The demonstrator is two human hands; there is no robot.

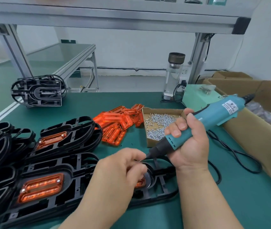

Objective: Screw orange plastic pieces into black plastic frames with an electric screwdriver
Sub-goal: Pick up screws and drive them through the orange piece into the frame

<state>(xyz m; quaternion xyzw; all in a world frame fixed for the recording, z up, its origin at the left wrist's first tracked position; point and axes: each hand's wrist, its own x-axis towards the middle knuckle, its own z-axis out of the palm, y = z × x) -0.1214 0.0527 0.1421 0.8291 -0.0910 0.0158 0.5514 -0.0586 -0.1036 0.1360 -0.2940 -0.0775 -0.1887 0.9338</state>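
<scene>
- Judged as screw-starting: setting a screw at the driver bit over the black frame (162,172) nearest the camera.
- Gripping the electric screwdriver (214,116) in the right hand (187,146), wrapped fully round the teal body, with the black nose slanted down and to the left.
- Pinching at the bit tip with the left hand (123,169), thumb and forefinger closed together, apparently on a screw (141,161) seen only as a thin glint.
- Located under the left hand, inside the frame's round recess: the orange piece (140,182), showing only as a sliver.
- Next, by judgement: line the bit up square over the hole, release the pinch, press straight down, then trigger, keeping the frame flat on the green mat (230,204).
- Reload from the cardboard tray of screws (162,110), just behind the right hand; take further parts from the loose orange pile (115,123) beside it.
- Hidden: the screw hole, the bit tip, and any screws already in this piece.
- Cut off at the left edge: stacked black frames, two of them with orange inserts (40,185) screwed at both ends.
</scene>
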